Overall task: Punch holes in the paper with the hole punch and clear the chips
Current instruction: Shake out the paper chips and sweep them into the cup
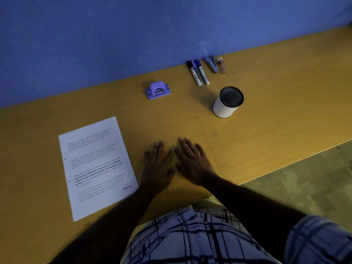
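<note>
Leftmost, the paper (97, 168) lies flat near the desk's (266, 115) front edge, its print too blurred to read, a forearm covering its near right corner. Just right, the left hand (158, 166) and right hand (194, 162) rest palm-down with fingers spread, holding nothing. Beyond them past bare wood, the hole punch (158, 90) sits near the blue wall (114, 35). Farther right stand a mesh cup (227, 102) and markers (199, 74).

Paper (97, 167) lies on the desk (266, 111), left of both hands (177, 164). Punch (158, 90) sits behind the hands, near the wall (114, 35). Right of it, the markers (199, 73) and stapler (211, 64); the cup (227, 102) stands before them.
</note>
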Motion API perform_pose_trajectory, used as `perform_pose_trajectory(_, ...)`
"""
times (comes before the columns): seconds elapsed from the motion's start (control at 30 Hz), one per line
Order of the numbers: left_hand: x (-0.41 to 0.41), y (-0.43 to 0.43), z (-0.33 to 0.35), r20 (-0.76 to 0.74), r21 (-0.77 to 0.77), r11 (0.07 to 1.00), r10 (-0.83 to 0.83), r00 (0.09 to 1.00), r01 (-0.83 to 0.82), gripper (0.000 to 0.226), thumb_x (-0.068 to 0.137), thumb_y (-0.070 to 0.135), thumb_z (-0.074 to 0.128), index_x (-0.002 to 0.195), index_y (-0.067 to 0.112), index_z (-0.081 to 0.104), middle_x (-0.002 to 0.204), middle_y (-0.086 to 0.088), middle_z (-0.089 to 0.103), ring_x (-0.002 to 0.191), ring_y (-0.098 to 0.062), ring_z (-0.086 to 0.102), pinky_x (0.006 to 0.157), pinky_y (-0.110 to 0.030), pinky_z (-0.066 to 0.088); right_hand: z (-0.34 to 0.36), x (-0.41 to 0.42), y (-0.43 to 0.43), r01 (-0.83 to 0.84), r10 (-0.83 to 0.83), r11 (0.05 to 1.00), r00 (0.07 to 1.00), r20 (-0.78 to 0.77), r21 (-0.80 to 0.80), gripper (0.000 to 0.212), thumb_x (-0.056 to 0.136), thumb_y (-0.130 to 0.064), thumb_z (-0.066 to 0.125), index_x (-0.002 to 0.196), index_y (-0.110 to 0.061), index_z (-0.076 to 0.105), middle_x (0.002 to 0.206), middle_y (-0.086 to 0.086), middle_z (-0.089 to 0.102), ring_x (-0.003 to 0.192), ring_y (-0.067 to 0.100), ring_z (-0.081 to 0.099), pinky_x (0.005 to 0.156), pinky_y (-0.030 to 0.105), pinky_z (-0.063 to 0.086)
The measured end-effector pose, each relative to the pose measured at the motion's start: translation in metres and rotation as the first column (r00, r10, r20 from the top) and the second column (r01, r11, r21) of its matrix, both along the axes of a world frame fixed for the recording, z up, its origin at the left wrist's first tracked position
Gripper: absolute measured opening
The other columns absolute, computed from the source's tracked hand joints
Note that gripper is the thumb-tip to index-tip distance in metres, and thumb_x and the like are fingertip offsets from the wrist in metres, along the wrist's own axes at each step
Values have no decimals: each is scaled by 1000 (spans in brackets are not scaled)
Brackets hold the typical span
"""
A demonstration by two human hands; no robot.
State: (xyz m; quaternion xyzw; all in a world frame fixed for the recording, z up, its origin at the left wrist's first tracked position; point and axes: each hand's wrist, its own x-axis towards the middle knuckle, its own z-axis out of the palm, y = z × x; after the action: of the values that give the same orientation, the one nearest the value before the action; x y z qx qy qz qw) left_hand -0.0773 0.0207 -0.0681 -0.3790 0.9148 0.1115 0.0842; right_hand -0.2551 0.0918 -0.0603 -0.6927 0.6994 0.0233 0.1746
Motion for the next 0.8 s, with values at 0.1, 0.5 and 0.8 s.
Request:
perform_pose_trajectory(0.1,-1,-4,3,-36,34,999,8,999,-7,64,96,54,26,154,29,23,164,-14,10,151,-33,9,117,-58,14,0,1,-3,25,-25,1000,998,52,-1,65,99,-54,25,156,-28,8,165,5,-7,152,25,-9,121,50,4)
perform_pose_trajectory(0.5,-33,-23,39,-445,818,551,788,425,-165,26,98,17,54,122,14,64,121,-4,68,106,-8,64,87,-22,52,39,-11,-29,567,-522,622,-213,826,540,21,96,-6,52,105,-15,70,109,4,74,101,17,70,89,35,47)
perform_pose_trajectory(0.8,-85,-45,66,-381,907,419,860,340,-42,13,93,24,62,94,25,76,93,2,78,84,-3,71,64,-15,51,67,-54,-34,511,-434,639,-379,818,575,24,98,-8,47,110,-12,68,108,3,74,100,16,70,88,34,47)
